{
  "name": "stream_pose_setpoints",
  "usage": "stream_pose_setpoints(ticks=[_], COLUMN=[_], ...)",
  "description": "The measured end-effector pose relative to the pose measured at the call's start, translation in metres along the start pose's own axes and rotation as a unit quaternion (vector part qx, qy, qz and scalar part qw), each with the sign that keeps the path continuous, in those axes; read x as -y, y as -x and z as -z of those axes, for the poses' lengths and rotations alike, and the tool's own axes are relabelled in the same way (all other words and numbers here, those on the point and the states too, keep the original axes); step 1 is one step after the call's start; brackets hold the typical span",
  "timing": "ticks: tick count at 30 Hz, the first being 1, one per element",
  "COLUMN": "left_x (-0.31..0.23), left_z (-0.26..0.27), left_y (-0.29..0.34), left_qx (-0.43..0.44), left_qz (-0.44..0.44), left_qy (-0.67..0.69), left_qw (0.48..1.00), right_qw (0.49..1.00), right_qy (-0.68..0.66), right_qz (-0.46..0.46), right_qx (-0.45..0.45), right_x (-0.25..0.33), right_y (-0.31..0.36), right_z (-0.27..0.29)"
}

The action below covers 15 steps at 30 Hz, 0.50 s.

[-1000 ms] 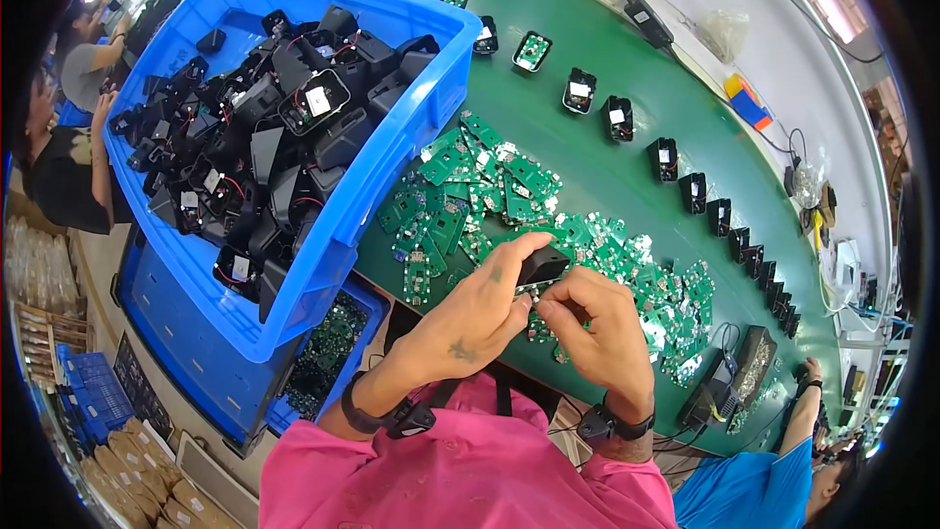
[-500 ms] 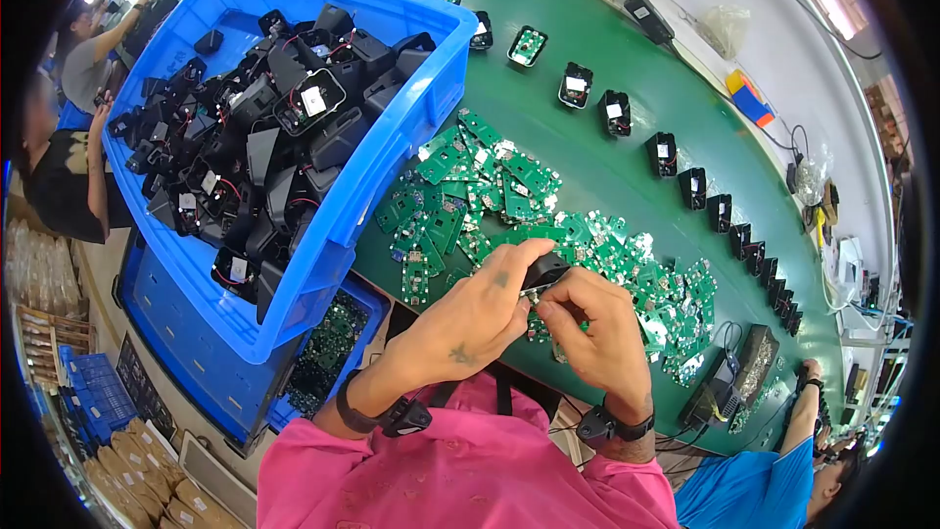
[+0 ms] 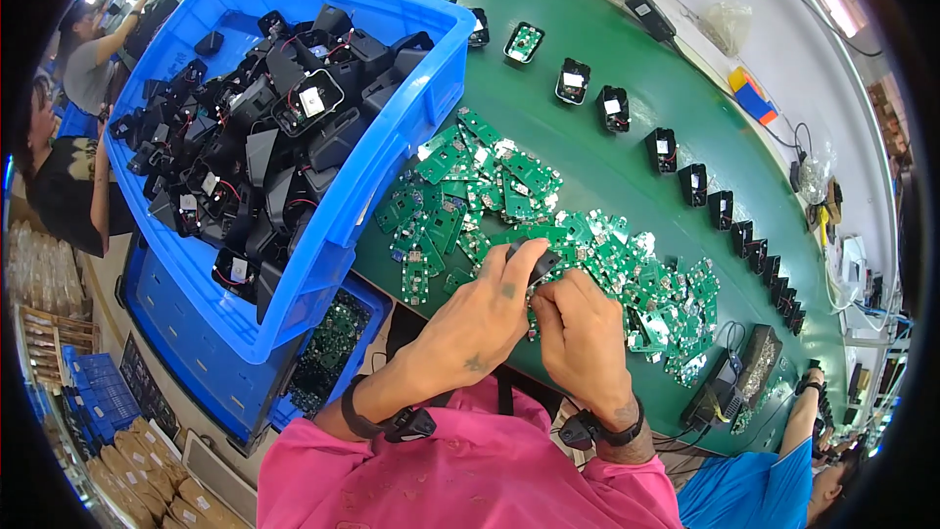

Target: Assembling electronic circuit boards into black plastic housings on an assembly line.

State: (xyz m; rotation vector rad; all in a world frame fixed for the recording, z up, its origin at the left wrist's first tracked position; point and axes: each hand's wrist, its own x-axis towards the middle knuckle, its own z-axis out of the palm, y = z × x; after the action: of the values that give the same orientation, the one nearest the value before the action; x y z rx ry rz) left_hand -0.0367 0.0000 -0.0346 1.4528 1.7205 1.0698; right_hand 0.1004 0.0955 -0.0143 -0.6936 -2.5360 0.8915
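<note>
My left hand (image 3: 478, 325) is closed around a small black plastic housing (image 3: 545, 265), which is tilted above the pile of circuit boards. Close against its near side, my right hand (image 3: 586, 341) has thumb and fingers pinched together. Whatever sits between those fingertips is hidden by the hand. Green circuit boards (image 3: 526, 184) lie in a loose heap on the green work surface (image 3: 548, 10), just beyond and around both hands.
To the left stands a big blue bin (image 3: 399, 137) full of black housings with red wires. Below it, another blue bin (image 3: 375, 312) holds boards. Black housings (image 3: 614, 110) line the far side. A black box-shaped device (image 3: 713, 398) and a co-worker's blue sleeve (image 3: 749, 490) are at right.
The housing has turned in my left hand, showing more of its black outer side. My right hand has rolled over, its fingers drawn in tighter. The row of housings has shifted slightly.
</note>
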Motion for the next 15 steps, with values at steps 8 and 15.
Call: stream_pose_setpoints(ticks=[8,15], left_x=[0.015,0.031], left_z=[-0.002,-0.001], left_y=[0.002,0.017], left_qx=[-0.057,0.019], left_qz=[-0.048,0.054], left_qy=[0.088,0.264], left_qw=[0.993,0.963], right_qw=[0.993,0.936], right_qy=[-0.074,-0.269], right_qz=[-0.049,-0.227], right_qx=[-0.076,-0.016], right_x=[-0.007,-0.016], right_y=[0.007,0.013], right_z=[-0.014,-0.019])
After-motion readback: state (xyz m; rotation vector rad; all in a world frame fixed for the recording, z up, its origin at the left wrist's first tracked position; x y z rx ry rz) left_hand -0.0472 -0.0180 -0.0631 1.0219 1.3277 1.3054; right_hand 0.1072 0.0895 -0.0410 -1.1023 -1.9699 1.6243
